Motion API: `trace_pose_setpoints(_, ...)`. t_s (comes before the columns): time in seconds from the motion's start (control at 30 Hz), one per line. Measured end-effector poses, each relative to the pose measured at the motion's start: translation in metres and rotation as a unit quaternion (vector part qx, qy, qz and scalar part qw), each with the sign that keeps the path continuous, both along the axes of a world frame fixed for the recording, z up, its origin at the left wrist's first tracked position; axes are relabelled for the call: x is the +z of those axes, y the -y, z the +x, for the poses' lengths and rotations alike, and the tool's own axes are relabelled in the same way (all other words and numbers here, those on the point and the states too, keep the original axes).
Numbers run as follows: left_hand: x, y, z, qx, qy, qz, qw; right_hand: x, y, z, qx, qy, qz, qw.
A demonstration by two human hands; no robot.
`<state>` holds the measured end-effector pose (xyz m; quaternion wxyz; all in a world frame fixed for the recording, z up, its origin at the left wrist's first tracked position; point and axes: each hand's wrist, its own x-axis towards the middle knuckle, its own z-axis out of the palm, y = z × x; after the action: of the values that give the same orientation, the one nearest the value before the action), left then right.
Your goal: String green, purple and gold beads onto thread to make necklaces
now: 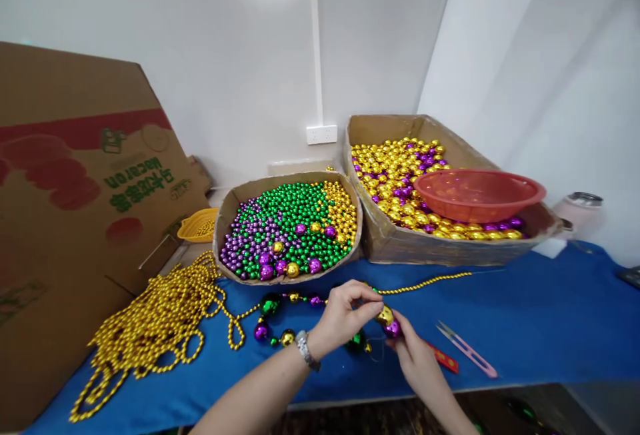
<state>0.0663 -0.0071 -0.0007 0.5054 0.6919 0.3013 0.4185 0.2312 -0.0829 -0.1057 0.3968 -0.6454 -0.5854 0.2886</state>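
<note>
The left hand point(345, 312), with a watch point(303, 348) on the wrist, pinches its fingers narrowly on a gold bead point(385, 315), and the right hand point(415, 355) closes its fingers on the purple bead point(393, 328) just beside it. Both beads belong to a strand of large beads point(270, 304) that lies in a loose curve on the bench point(525, 315), near its front edge. The beads look light, hard and glossy, so I think they slip easily. It seems best to grip a bead at its sides, or the cord right next to it, because the strand itself is limp. The bench has a blue cloth that should stop beads from rolling. Thread snips point(467, 348) lie near the right hand, and a heap of gold chains point(155, 322) lies to the left. Behind stand a box of small mixed beads point(290, 228) and a box of gold beads point(390, 242) with a red basin point(477, 194) in it, against a white wall with a socket point(321, 134).
</note>
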Motion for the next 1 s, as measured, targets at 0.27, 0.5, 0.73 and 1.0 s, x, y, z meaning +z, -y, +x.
trace_pose_setpoints(0.27,0.035,-0.01,0.015,-0.006,-0.03,0.104,0.994,0.027,0.003,0.022,-0.043,0.046,0.046,0.997)
trace_pose_setpoints(0.5,0.088,-0.017,0.022,-0.017,0.011,0.149,0.989,0.091,-0.004,0.001,0.035,-0.011,0.064,0.997)
trace_pose_setpoints(0.73,0.03,0.006,0.012,0.033,-0.031,0.153,0.987,0.096,-0.004,0.005,0.001,-0.038,0.076,0.996)
trace_pose_setpoints(1.0,-0.058,0.041,0.017,-0.043,-0.413,0.282,0.865,0.108,0.0,-0.002,-0.003,-0.221,0.067,0.973)
